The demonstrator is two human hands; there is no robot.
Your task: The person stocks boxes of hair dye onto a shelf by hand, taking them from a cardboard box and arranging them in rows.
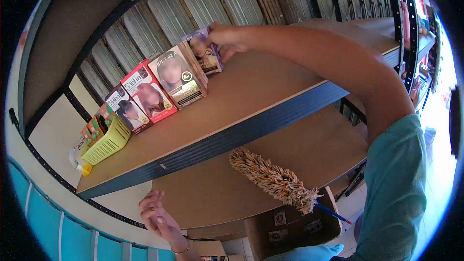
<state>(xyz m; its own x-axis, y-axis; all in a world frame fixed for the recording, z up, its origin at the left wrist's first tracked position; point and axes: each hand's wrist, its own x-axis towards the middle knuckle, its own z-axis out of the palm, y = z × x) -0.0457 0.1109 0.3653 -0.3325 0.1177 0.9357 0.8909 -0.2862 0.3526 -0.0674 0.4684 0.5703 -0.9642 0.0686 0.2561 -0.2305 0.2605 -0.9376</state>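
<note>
My right hand (226, 42) reaches across the upper shelf, its fingers closed on the right side of a purple hair-dye box (204, 53). That box stands at the right end of a row, beside a cream and brown hair-color box (176, 78). Further left are a red Sasha box (149, 94) and a dark Sasha box (127, 111), both upright. My left hand (159, 215) is low, near the front of the lower shelf, with fingers loosely bent and apart and nothing visible in them.
A yellow-green basket (108, 142) of small packets sits at the shelf's left end. A feather duster (273, 176) lies on the lower shelf, its blue handle sticking out over an open cardboard box (295, 227). Corrugated metal (198, 7) backs the shelf (261, 92); black uprights (411, 34) flank it.
</note>
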